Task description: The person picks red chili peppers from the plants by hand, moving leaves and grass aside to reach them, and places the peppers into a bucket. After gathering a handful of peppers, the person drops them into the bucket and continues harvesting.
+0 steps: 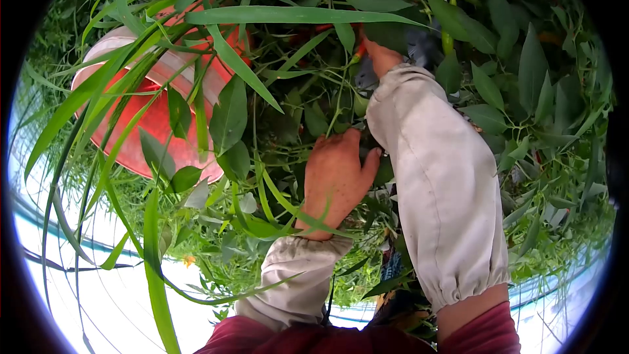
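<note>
My left hand [337,177] is low among the stems in the middle, its back toward me and its thumb out to the right. Its fingertips go under leaves, and nothing shows in it. Farther up, my right hand [382,54] reaches into the pepper plants, mostly covered by a dark leaf [385,34] and its sleeve cover. Red peppers [360,47] show just left of that hand; whether it touches them is unclear. A green pepper [447,40] hangs to its right. Pale sleeve covers [442,177] wrap both forearms.
A red bucket [141,128] with a pale band lies tilted among the plants at the left. Long grass blades [301,16] cross in front of it and over the upper middle. Dense pepper leaves [532,78] fill the right. Pale sheeting [118,295] shows at the lower left.
</note>
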{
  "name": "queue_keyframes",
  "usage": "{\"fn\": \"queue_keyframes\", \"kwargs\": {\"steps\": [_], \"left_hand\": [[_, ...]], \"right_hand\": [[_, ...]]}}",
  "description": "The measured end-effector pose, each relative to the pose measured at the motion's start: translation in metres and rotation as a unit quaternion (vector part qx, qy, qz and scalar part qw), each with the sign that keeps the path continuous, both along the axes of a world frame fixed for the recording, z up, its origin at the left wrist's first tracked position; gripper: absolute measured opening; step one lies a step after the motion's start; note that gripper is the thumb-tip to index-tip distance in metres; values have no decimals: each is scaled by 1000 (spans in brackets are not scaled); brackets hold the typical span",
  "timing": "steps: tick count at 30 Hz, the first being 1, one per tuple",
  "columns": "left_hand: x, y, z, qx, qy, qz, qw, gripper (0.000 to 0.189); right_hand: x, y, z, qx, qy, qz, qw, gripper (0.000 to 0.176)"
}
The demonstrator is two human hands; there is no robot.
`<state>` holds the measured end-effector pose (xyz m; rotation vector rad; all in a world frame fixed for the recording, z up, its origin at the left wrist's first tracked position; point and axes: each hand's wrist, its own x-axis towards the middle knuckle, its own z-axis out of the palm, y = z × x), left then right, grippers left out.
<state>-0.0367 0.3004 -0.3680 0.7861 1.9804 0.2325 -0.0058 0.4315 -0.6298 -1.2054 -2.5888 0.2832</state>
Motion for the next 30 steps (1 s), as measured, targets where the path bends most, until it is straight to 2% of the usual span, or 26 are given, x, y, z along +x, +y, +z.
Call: {"fn": "queue_keyframes", "kwargs": {"steps": [1,4,8,14,16,18,20,22,23,24,25,26,27,28,29,30], "left_hand": [[0,0,-1,-5,-3,-1,1000,34],[4,1,0,-4,0,4,1000,32],[5,-1,0,14,10,5,1000,31],[6,0,9,-99,-55,35,993,38],[13,-4,5,-49,1,-11,999,43],[15,-4,6,-46,1,-16,999,44],[16,-3,4,-39,9,-19,999,46],[18,-4,4,-17,37,-29,999,35],[15,-3,5,-17,37,-30,999,35],[11,-5,5,-52,-15,-33,998,41],[10,-4,7,-86,-69,-38,993,47],[12,-1,8,-85,-74,-43,993,47],[14,3,8,-96,-36,-43,994,47],[16,7,8,-106,3,-42,993,48],[17,-2,2,-63,2,-34,997,49],[17,0,3,-68,5,-27,997,48]], "right_hand": [[-4,6,3,4,-24,11,1000,18],[-11,17,-2,-84,-67,11,994,18],[-15,26,-5,-111,-80,25,990,18],[2,41,2,-136,-75,46,987,19],[27,39,18,-165,-61,61,983,19],[53,28,52,-192,-48,88,976,19],[71,16,109,-210,-57,124,968,19],[53,20,196,-201,-115,190,954,19],[42,15,234,-188,-115,186,958,14],[29,8,264,-175,-117,180,961,9],[16,-1,284,-201,3,170,965,12],[0,-14,300,-224,134,161,952,17],[-13,-23,336,-333,152,176,914,27],[-25,-30,352,-364,196,191,890,25],[-41,-39,360,-374,229,228,869,23],[-57,-48,369,-371,252,266,853,22]]}}
